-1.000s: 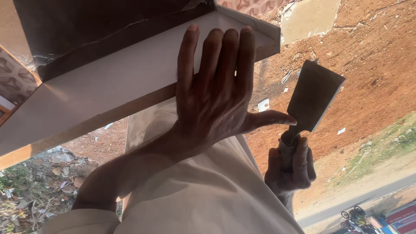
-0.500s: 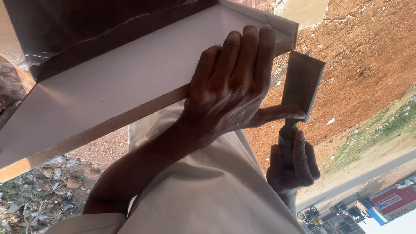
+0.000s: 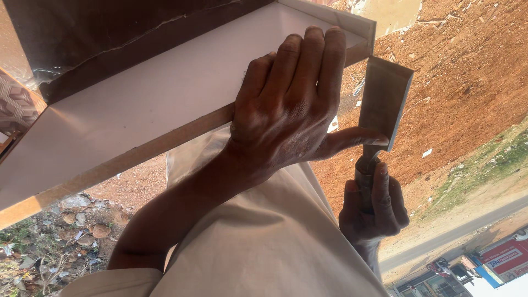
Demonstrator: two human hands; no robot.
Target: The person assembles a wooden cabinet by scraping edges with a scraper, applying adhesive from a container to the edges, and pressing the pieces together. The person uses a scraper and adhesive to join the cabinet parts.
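1. Left hand (image 3: 286, 110) lies flat, released, on the white laminated board (image 3: 165, 104) near its corner.
2. Right hand (image 3: 374, 206) is clenched around the wide chisel (image 3: 382, 104) handle; the blade looks stiff and sharp.

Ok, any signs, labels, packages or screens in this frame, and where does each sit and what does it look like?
Signboard: bottom right corner, beside the road, a tilted rectangular panel, red with a blue band and light lettering.
Scraps of white litter: small flat pieces on the red earth right of the chisel blade, too small to tell if they are packaging.
No screens, and no labels on the white board or the chisel.
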